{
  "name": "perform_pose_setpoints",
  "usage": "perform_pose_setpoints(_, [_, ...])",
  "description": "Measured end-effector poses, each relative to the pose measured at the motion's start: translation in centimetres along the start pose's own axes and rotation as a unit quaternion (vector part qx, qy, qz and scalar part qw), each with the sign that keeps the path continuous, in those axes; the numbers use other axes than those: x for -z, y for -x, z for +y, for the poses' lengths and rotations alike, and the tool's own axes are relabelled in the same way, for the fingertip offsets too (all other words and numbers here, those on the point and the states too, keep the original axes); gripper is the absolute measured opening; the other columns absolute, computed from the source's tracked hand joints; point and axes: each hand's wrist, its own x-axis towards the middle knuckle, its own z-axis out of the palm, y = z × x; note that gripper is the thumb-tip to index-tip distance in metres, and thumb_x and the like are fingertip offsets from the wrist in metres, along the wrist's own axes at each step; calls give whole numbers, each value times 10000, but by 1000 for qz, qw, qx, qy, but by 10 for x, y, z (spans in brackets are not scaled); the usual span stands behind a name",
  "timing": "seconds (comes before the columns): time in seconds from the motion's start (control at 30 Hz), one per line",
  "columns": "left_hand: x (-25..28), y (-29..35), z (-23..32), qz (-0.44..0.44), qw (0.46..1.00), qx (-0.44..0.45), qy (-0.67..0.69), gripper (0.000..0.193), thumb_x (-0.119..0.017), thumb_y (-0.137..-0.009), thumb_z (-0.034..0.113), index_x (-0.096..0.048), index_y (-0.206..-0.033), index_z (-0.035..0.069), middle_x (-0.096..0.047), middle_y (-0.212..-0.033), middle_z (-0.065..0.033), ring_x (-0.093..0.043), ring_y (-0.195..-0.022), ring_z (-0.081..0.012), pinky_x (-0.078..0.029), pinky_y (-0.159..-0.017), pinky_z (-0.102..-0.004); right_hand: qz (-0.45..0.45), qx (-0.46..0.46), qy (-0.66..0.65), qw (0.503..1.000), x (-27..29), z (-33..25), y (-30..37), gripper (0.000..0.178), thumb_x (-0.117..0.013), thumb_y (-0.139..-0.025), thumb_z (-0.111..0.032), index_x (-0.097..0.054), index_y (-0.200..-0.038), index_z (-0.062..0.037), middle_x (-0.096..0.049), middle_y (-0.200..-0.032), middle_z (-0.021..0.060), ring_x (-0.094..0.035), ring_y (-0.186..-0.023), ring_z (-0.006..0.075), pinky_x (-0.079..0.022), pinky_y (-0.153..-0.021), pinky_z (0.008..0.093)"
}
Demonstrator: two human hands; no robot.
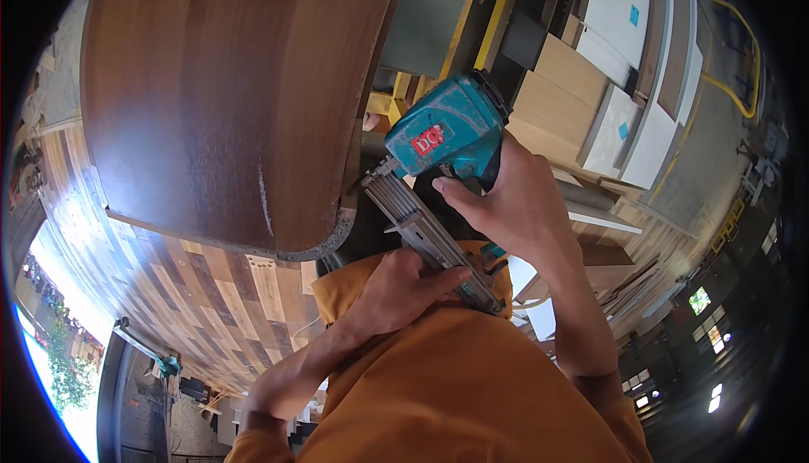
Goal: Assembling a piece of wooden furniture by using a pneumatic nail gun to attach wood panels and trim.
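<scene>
A teal pneumatic nail gun point(455, 122) with a long metal magazine is held across the front of my body. My right hand point(527, 198) is wrapped round its handle, thumb lying along the near side. Lower down, my left hand point(404, 290) grips the magazine with the thumb over it. The tool's nose points left, close beside the edge of a brown wood-grain board point(227, 101) with a rounded corner and a pale scratch. Whether the nose touches the board I cannot tell.
Stacked white and tan panels point(565, 96) lie at the right, near a yellow metal frame point(506, 0). Wood-plank flooring point(219, 294) spreads below the board. A green-headed tool point(168, 365) is at the lower left, beside a bright opening.
</scene>
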Motion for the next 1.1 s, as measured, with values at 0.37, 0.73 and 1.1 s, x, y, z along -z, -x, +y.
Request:
perform_pose_setpoints(0.37, [-3,-3,-11,1,1000,-15,25,361,-737,-1013,324,-758,-1060,-34,-790,-915,-89,-735,-823,-113,-585,-739,-280,6,-3,-2,1000,1,-4,3,446,-819,-834,-317,-625,-1088,-6,-724,-782,224,-735,-788,449,-594,-746,501])
perform_pose_setpoints(0.73, [0,-5,-14,-14,999,13,26,360,-733,-1021,319,-747,-1062,-39,-791,-929,-86,-742,-863,-118,-592,-769,-285,-6,10,19,1000,1,-3,-1,474,-821,-842,-339,-622,-1110,-3,-731,-801,217,-741,-804,450,-601,-758,506])
perform_pose_setpoints(1.1, [39,44,29,381,723,-125,-563,349,-739,-984,355,-616,-1208,118,-722,-692,-83,-747,-622,-273,-544,-474,-384,-65,-54,-171,982,9,57,4,521,-901,-803,-388,-725,-1124,-17,-772,-969,170,-749,-923,313,-553,-869,400])
